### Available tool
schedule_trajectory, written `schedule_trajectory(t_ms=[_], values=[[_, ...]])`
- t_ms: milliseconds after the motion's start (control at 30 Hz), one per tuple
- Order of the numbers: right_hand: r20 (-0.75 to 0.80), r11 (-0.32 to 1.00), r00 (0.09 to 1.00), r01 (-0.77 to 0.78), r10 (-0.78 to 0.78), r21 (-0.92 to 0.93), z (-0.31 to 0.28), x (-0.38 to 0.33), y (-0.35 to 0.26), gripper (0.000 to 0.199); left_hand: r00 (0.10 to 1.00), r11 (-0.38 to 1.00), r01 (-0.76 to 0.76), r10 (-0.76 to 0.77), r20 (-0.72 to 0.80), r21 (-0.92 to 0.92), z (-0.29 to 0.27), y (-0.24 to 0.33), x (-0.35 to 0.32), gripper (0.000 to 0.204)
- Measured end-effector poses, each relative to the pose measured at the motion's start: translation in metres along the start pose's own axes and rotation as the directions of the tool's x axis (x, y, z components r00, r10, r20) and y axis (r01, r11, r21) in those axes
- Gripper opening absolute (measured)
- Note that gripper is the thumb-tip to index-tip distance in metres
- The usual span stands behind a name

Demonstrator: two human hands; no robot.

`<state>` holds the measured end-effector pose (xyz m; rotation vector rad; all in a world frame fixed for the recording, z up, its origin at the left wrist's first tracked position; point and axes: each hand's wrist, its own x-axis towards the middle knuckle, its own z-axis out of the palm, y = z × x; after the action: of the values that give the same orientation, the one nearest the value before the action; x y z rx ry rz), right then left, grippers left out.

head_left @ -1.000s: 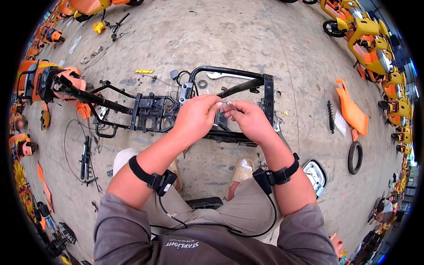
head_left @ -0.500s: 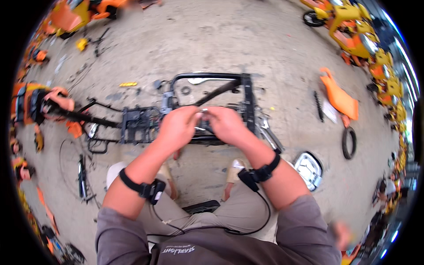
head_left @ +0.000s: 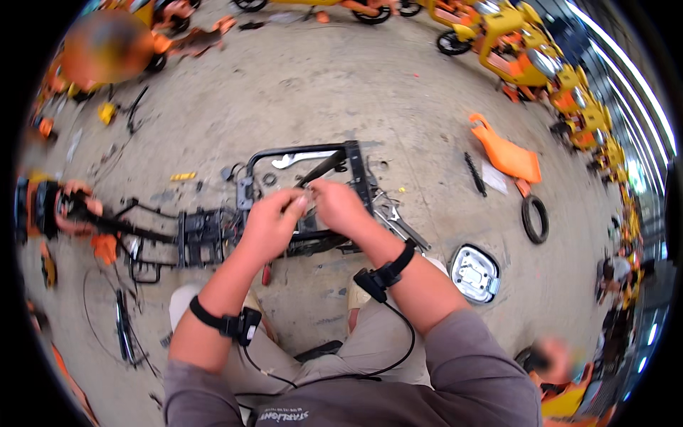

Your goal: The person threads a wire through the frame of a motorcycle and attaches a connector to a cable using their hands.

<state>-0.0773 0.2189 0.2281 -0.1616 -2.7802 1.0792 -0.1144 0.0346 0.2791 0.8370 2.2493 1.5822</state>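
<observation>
At the left edge of the frame we see an orange and black scooter front (head_left: 44, 210), joined by a dark tube to the bare black frame (head_left: 203, 238) that lies across the middle. In the upper left we find a yellow part (head_left: 107, 112), and below it and further right a short yellow strip (head_left: 183, 176). In the lower left a slim black strut (head_left: 123, 327) lies near a loop of thin cable.

Moving right, we see the left hand (head_left: 269, 226) over the frame, thumb and forefinger pinched on a small piece (head_left: 309, 193) just left of the centre of the picture. A red-handled tool (head_left: 266, 275) lies under that forearm. Above the hand, we make out a toothed ring (head_left: 269, 179) and a silver wrench (head_left: 287, 162) within the outline of the frame. The right hand (head_left: 340, 208) meets the left at the same small piece, its fingertips closed there too; blur keeps us from telling what the piece is.

Just right of the frame we see a cluster of metal tools (head_left: 398, 226). Further right are a silver tray-like part (head_left: 475, 274) with a dark rim, a black shock absorber (head_left: 474, 174), a curved orange panel (head_left: 509, 155) and a black tyre (head_left: 535, 219); yellow scooters (head_left: 516, 53) line the upper right.
</observation>
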Motion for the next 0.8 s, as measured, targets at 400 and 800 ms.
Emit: schedule_trajectory(t_ms=[400,800], values=[[0.225,0.856,0.958,-0.264,0.178,0.445,-0.005,0.003,-0.024,0.024,0.914,0.681,0.339,-0.402,0.055,-0.650,-0.035,-0.015,-0.006,0.022],[0.441,0.549,0.870,-0.484,0.220,0.682,-0.005,0.003,-0.046,0.020,0.926,0.759,0.351,-0.367,0.085,-0.548,-0.015,-0.027,0.001,0.022]])
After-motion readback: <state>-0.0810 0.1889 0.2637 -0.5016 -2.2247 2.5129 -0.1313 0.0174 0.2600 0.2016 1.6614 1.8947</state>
